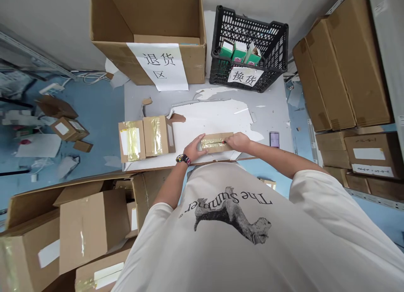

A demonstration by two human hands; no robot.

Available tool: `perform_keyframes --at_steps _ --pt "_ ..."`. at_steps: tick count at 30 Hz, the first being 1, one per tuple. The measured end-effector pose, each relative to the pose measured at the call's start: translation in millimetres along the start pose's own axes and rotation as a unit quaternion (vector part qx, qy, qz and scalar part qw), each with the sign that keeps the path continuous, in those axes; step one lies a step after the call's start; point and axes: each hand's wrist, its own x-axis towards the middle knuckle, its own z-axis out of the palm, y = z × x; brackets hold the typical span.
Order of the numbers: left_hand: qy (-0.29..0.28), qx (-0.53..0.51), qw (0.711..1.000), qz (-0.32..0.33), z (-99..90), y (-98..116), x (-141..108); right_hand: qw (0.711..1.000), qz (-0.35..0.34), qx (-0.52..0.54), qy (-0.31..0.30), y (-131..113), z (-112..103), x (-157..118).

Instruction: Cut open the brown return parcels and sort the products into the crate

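Observation:
A small flat cardboard box (212,145), sealed with shiny yellowish tape, lies on the table near its front edge. My left hand (195,149) grips the box's left end, with the thumb against its side. At the right end, my right hand (239,142) is closed around a small box cutter (224,142), mostly hidden in the fingers. Its dark and red tip rests at the tape, where a dark line runs along the middle of the box. Two taped cartons stand to the left, the nearer being a brown carton (157,136).
A large open carton (195,65) with a paper sign and a black plastic crate (271,75) holding green-and-white boxes stand at the back. A phone (274,139) lies on the right. Stacked cartons (356,73) fill the right shelf; a big box of cartons (83,229) stands front left.

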Motion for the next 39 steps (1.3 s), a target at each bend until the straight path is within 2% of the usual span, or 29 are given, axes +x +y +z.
perform_keyframes --at_steps 4,10,18,24,28,32,39 --pt "-0.008 0.011 1.0 -0.025 -1.9 4 -2 1.0 -0.015 0.008 0.007 13 7 -9" --pt "-0.018 0.041 0.997 -0.06 -6.0 11 -2 1.0 0.014 0.014 -0.014 23 15 -21" --pt "-0.015 0.062 0.996 -0.058 -5.3 4 -3 0.999 0.023 0.016 -0.022 54 28 -50" --pt "-0.015 0.079 0.995 -0.058 -4.9 4 -4 0.999 0.024 0.048 0.003 68 49 -51" --pt "-0.003 0.099 0.995 -0.026 -3.9 1 -4 0.998 0.021 0.058 0.015 76 62 -50" --pt "0.002 0.111 0.994 -0.01 -3.7 -3 -5 0.997 0.027 0.073 0.024 80 71 -50" --pt "-0.012 0.121 0.992 -0.02 -7.7 -1 -5 0.994 0.039 0.088 0.045 85 83 -55"
